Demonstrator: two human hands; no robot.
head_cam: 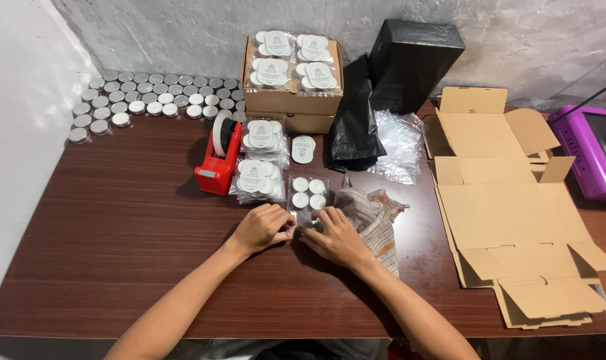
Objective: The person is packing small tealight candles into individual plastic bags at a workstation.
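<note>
A clear bag of four white candles (309, 194) lay on the brown table (116, 220), just right of the red tape dispenser (219, 157). The left hand (261, 227) pinched the bag's near left edge with curled fingers, below and to the right of the dispenser. The right hand (337, 237) pressed down on the bag's near right edge, fingers bent and close together. A striped cloth (376, 217) lay touching that hand, farther right of the dispenser. Packed bags (259, 157) sat right beside the dispenser, an open box (293, 77) stood behind it, and rows of silver tins (149, 97) lay to its left. Flat cardboard (509, 213) lay far to its right.
</note>
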